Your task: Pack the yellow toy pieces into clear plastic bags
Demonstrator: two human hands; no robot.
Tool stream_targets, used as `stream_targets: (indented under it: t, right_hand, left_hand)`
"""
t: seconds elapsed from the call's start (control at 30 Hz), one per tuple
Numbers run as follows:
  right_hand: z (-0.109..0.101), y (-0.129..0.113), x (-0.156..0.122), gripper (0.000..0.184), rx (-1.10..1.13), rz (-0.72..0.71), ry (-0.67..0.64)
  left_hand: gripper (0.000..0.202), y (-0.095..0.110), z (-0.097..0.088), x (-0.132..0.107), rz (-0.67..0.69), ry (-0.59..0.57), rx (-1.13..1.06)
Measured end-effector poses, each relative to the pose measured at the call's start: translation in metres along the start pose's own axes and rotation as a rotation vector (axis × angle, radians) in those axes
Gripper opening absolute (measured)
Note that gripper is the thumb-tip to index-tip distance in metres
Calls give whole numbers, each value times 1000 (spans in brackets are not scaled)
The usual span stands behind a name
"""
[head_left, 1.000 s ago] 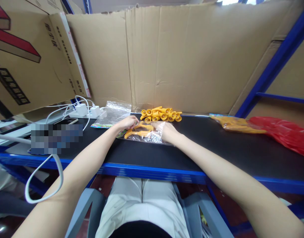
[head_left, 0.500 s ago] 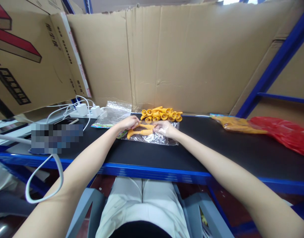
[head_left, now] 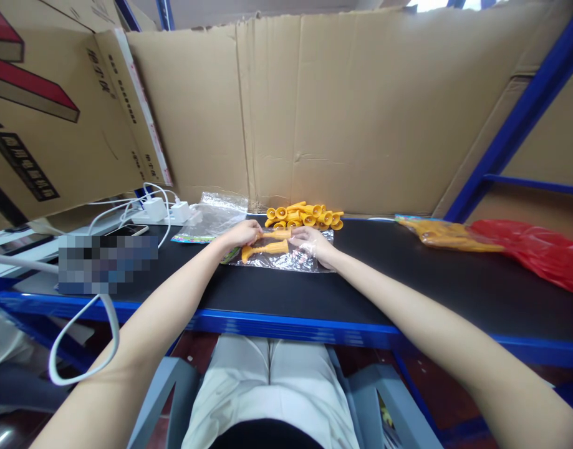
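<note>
A clear plastic bag [head_left: 286, 259] lies on the black bench top [head_left: 370, 274] in front of me. Inside it lies an orange trumpet-shaped toy [head_left: 265, 249], and a second orange toy [head_left: 277, 234] sits at the bag's far edge between my hands. My left hand [head_left: 242, 234] pinches the bag's left end, fingers closed. My right hand [head_left: 314, 242] rests on the bag's right part with fingers curled over the plastic and the second toy's end. A pile of orange toys [head_left: 305, 216] lies just behind the bag.
Empty clear bags [head_left: 214, 215] lie at the back left beside a white power strip with chargers and cables [head_left: 162, 209]. A phone [head_left: 127, 231] lies left. A filled bag of orange toys [head_left: 442, 234] and a red plastic bag [head_left: 534, 252] sit right. Cardboard walls [head_left: 361, 112] stand behind.
My right hand has moved up and left onto the bag's far edge, and the second orange toy has shifted toward the back. The bag has flattened out to the right.
</note>
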State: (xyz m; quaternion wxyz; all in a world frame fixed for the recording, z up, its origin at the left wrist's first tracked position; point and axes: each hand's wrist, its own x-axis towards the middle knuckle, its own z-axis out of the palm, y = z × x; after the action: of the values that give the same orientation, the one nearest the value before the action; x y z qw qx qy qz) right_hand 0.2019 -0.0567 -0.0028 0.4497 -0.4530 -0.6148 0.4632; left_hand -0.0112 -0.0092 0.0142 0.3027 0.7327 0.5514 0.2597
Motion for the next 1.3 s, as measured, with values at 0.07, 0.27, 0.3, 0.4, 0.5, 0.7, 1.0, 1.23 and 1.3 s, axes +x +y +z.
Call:
stream_targets:
  t: [0.07,0.27,0.3,0.4,0.5,0.7,1.0,1.23,1.3]
  right_hand:
    - [-1,2,2,31,-51,-43,39]
    - [-6,-6,-2,28,-150,-120,-255]
    - [-7,-7,-3,26,-162,-105,-278]
    - [-8,-9,-3,20,-170,-62,-315]
    - [-7,-8,-3,15,-151,-57,-292]
    - [-4,-7,-4,9,-69,-26,-159]
    - [-2,1,-1,17,-49,8,-68]
    - [-2,2,-1,24,-18,0,-177]
    - [-2,2,0,26,-26,-7,-195]
  left_hand:
    - [23,-1,-1,1,27,26,56]
    - [26,-2,-3,0,47,43,138]
    - [27,-1,-3,-1,29,31,127]
    - [28,0,-3,-2,-12,10,79]
    - [29,2,-4,-3,-19,54,64]
    - [27,4,-7,-4,41,183,204]
    - [29,10,-2,-8,99,150,264]
    - [28,5,1,-3,138,134,351]
    - [26,3,1,-1,161,136,392]
